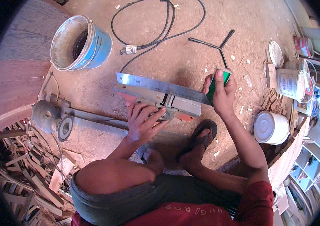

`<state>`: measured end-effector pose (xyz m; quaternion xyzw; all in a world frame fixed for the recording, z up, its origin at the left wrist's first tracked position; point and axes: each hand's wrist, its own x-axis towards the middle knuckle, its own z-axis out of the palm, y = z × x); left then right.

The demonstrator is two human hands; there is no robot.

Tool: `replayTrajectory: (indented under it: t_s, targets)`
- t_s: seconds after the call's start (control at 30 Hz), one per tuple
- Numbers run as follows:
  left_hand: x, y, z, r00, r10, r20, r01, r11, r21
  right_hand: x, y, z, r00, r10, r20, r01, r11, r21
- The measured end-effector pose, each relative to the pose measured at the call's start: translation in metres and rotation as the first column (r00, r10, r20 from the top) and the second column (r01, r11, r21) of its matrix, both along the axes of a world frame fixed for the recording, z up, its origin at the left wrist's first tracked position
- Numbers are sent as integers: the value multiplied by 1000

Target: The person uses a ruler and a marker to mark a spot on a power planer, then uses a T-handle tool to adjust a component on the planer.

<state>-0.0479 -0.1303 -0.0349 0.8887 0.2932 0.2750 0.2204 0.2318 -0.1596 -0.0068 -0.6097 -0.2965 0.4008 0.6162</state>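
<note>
An upturned grey electric planer (156, 98) with orange parts lies on a dusty wooden surface. My left hand (144, 121) rests on its near side, fingers curled around a round part of it. A steel try square lies along the planer's sole, its blade (156, 84) running left to right. My right hand (222, 94) grips the square's green stock (218, 83) at the right end. My sandalled foot (201, 137) sits just below the planer.
A blue bucket (80, 43) stands at upper left, with a black cable (156, 30) and a black T-shaped wrench (214, 44) behind the planer. White tubs (271, 128) and cans (290, 83) crowd the right edge. A motor with a grinding wheel (52, 118) lies left, above scrap wood.
</note>
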Motion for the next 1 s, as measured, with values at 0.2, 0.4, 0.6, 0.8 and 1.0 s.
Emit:
replayTrajectory:
  t_s: [0.2,0.4,0.6,0.8,1.0]
  targets:
    - [1,-1,0,1000,13,10,-13,1000,-9,-7,-4,4,1000,24,5,-24,999,25]
    - [2,-1,3,1000,9,4,-9,1000,-21,-11,-4,4,1000,29,-6,-29,998,53]
    - [2,1,3,1000,8,14,-8,1000,1,-14,-5,4,1000,16,8,-16,998,65]
    - [1,0,2,1000,7,11,-7,1000,1,-17,-10,4,998,40,38,-43,997,60]
    - [1,1,3,1000,2,8,-2,1000,0,-19,-17,-4,999,26,-40,-23,997,71]
